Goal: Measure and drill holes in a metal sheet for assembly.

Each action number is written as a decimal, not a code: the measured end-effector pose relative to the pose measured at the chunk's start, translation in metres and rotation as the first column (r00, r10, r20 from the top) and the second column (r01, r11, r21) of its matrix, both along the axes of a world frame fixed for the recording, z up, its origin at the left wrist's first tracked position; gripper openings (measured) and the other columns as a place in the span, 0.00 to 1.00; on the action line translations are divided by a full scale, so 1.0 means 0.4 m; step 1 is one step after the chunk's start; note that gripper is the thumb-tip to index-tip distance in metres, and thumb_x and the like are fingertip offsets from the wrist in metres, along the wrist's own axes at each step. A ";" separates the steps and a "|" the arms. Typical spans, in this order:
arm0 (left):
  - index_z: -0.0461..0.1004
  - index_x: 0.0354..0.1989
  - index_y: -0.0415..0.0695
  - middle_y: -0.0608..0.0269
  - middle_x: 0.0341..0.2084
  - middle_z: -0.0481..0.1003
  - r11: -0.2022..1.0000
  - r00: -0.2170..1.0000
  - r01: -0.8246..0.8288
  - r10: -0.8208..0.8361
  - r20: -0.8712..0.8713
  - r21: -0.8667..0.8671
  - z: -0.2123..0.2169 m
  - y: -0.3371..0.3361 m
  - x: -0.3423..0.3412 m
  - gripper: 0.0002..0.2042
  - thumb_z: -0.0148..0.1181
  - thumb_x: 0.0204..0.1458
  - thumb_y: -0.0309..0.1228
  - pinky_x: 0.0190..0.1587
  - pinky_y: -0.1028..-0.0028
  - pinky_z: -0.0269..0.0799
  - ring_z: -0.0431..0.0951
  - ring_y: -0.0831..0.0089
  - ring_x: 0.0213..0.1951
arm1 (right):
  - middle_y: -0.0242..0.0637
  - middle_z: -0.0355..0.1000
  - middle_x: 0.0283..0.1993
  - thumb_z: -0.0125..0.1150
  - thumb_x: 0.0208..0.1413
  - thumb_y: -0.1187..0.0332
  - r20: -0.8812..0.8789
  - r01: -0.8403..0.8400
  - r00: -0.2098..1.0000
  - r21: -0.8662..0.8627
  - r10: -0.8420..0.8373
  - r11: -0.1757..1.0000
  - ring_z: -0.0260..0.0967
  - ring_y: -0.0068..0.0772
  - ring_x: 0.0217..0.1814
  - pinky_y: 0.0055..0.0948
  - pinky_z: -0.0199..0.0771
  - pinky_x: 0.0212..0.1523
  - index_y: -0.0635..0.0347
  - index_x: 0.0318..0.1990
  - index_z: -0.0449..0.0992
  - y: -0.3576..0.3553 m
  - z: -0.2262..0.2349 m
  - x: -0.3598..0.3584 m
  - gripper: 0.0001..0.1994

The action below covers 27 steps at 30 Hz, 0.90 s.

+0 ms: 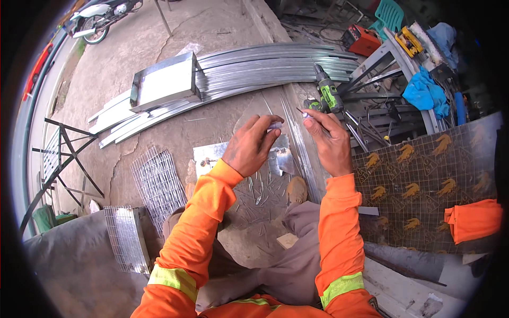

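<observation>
My left hand point(251, 144) is closed, its fingertips pinching a small pale purplish piece point(274, 125) whose kind I cannot make out. To its right my right hand point(330, 142) is closed too; thumb and finger grip a small pale piece with a thin dark tip point(305, 114). The hands are apart, raised above the ground. Under them lies a shiny sheet-metal piece point(208, 155), partly covered by the left hand. Just beyond the right hand lies a green and black cordless drill point(330, 94), with another green and black tool point(313, 104) beside it.
Long metal strips point(249, 66) stretch across the ground ahead, with a sheet-metal box point(165, 79) on them. Wire grids point(158, 177) lie at left. Metal offcuts point(259, 193) litter the ground between my feet. A patterned board point(419, 185) and orange cloth point(473, 221) are at right.
</observation>
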<state>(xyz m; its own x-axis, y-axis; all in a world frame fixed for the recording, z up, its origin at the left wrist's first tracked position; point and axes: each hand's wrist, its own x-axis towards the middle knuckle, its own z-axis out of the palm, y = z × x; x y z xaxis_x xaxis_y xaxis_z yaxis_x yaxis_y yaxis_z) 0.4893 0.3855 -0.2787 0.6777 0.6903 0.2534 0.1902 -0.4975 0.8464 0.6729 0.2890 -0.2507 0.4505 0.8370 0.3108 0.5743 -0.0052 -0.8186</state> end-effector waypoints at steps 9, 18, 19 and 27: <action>0.75 0.50 0.44 0.51 0.36 0.75 0.994 1.000 -0.008 0.010 -0.014 0.107 -0.014 0.015 0.003 0.10 0.57 0.61 0.29 0.41 0.63 0.72 0.78 0.53 0.38 | 0.36 0.72 0.31 0.69 0.55 0.63 0.237 -0.103 0.964 -0.080 0.120 0.991 0.70 0.40 0.36 0.37 0.69 0.41 0.51 0.44 0.84 -0.008 -0.012 0.011 0.11; 0.73 0.53 0.43 0.51 0.37 0.74 0.986 0.989 0.091 -0.073 -0.126 0.141 -0.020 -0.003 0.006 0.14 0.58 0.59 0.27 0.43 0.60 0.72 0.78 0.52 0.40 | 0.36 0.74 0.35 0.69 0.53 0.62 0.263 -0.194 0.938 -0.138 0.225 0.971 0.71 0.42 0.40 0.38 0.70 0.45 0.51 0.44 0.84 -0.017 -0.026 0.006 0.12; 0.71 0.57 0.43 0.50 0.39 0.74 0.980 0.986 0.133 -0.115 -0.125 0.150 -0.024 -0.005 -0.001 0.17 0.58 0.59 0.26 0.44 0.60 0.72 0.78 0.52 0.41 | 0.36 0.74 0.35 0.69 0.53 0.62 0.263 -0.198 0.938 -0.134 0.228 0.971 0.71 0.42 0.40 0.38 0.70 0.45 0.51 0.44 0.84 -0.017 -0.022 -0.006 0.12; 0.44 0.73 0.43 0.45 0.47 0.70 0.928 0.943 0.311 -0.328 -0.051 -0.207 0.014 -0.010 0.019 0.45 0.60 0.45 0.21 0.52 0.62 0.72 0.77 0.57 0.48 | 0.40 0.77 0.50 0.66 0.54 0.70 0.278 -0.177 0.936 -0.159 0.216 0.971 0.75 0.45 0.46 0.38 0.73 0.49 0.57 0.56 0.75 -0.043 -0.025 -0.057 0.20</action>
